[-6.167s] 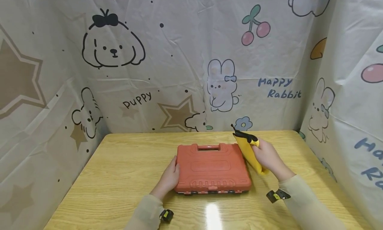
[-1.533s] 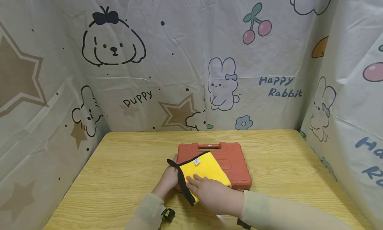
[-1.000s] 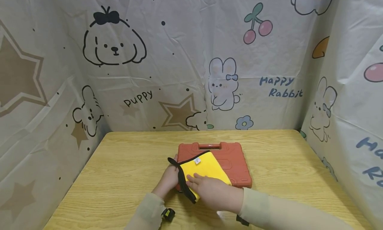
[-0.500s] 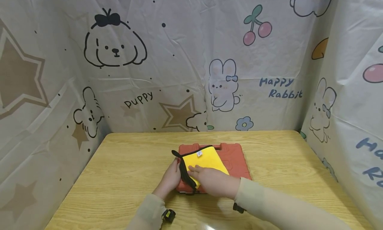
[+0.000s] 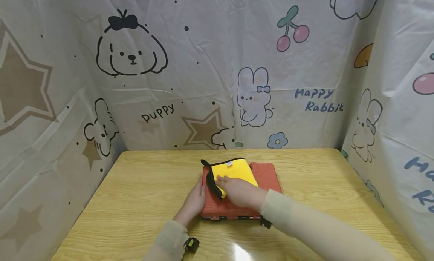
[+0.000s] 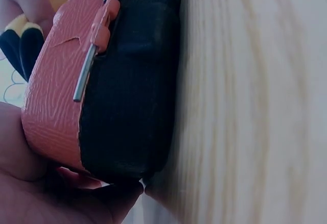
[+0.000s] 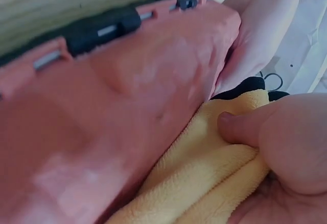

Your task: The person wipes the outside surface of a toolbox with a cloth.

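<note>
A red plastic carrying case [image 5: 269, 178] lies flat on the wooden table, its handle side away from me and now covered by the cloth. A yellow cleaning cloth [image 5: 239, 168] with black edging and a small white tag is spread folded over the case's upper left part. My right hand [image 5: 239, 193] presses on the cloth with its fingers extended; its thumb rests on the folds in the right wrist view. At the case's left side, my left hand [image 5: 194, 198] holds the edge. The left wrist view shows the black base [image 6: 130, 96] and a metal hinge pin [image 6: 84, 73].
The light wooden table [image 5: 145, 185] extends on both sides of the case. A patterned fabric backdrop [image 5: 190, 83] with cartoon drawings stands behind the table and along its sides. Black wrist cameras sit at both sleeves.
Earlier, my right hand held the cloth at the case's right edge, then laid it on the lower left. Since then hand and cloth slid away from me towards the handle. My left hand stays put.
</note>
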A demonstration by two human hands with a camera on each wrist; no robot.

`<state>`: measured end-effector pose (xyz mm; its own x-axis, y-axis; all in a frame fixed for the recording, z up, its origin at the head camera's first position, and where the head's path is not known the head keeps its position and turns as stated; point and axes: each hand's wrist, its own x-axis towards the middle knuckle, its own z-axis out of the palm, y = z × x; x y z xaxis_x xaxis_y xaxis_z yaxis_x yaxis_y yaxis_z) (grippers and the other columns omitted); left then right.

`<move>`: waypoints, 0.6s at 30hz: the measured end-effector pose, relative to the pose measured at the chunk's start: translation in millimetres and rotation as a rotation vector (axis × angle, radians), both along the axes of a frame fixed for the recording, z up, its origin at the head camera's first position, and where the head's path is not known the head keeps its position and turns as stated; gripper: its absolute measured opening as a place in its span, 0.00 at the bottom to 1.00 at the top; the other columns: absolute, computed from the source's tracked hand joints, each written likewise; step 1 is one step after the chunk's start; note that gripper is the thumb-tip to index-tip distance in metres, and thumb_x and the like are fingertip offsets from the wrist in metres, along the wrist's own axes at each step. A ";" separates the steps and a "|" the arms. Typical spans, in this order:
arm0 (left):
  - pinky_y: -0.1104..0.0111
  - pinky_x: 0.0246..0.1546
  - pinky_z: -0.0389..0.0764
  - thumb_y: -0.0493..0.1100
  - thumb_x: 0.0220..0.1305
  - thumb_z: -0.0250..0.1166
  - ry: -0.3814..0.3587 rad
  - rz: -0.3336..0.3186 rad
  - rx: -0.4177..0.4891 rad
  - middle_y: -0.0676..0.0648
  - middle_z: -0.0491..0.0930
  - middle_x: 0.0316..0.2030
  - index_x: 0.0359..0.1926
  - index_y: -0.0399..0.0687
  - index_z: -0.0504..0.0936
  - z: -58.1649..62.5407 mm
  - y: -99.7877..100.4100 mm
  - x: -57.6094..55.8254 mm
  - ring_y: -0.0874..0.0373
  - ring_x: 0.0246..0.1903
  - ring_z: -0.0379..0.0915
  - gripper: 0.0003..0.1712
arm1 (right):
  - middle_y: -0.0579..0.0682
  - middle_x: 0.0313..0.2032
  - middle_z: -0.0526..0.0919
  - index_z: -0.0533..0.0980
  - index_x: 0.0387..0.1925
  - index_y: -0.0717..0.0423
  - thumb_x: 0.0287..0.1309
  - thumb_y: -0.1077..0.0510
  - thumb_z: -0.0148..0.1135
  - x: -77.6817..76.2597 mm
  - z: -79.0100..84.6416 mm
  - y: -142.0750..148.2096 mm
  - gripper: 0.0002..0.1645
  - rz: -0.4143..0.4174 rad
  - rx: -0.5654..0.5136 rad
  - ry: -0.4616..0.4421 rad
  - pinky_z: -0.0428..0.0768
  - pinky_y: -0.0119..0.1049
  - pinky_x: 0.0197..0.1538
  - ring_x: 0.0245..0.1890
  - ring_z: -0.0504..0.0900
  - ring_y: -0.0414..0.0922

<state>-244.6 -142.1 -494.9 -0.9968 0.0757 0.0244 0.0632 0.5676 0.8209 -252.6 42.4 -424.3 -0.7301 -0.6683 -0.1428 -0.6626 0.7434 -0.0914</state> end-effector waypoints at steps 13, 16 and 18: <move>0.39 0.72 0.64 0.38 0.83 0.39 -0.022 -0.015 0.023 0.29 0.63 0.74 0.81 0.34 0.49 -0.5 -0.1 -1.9 0.33 0.72 0.62 0.31 | 0.52 0.73 0.72 0.70 0.73 0.55 0.75 0.62 0.54 -19.2 1.6 -5.5 0.28 -0.076 -0.001 -0.004 0.70 0.42 0.75 0.75 0.69 0.48; 0.39 0.73 0.62 0.39 0.83 0.39 -0.030 -0.013 0.034 0.30 0.61 0.75 0.81 0.36 0.48 -1.5 -0.5 -1.5 0.34 0.74 0.60 0.31 | 0.54 0.72 0.74 0.70 0.73 0.56 0.75 0.62 0.55 -22.8 1.0 -7.2 0.28 -0.078 0.013 0.021 0.71 0.42 0.74 0.74 0.71 0.48; 0.39 0.74 0.62 0.38 0.83 0.39 -0.021 -0.012 0.029 0.29 0.60 0.76 0.81 0.33 0.48 -1.4 -0.2 -0.8 0.33 0.74 0.58 0.31 | 0.54 0.72 0.74 0.70 0.73 0.56 0.75 0.62 0.55 -24.5 1.7 -8.4 0.28 -0.094 0.014 0.020 0.71 0.42 0.74 0.73 0.71 0.49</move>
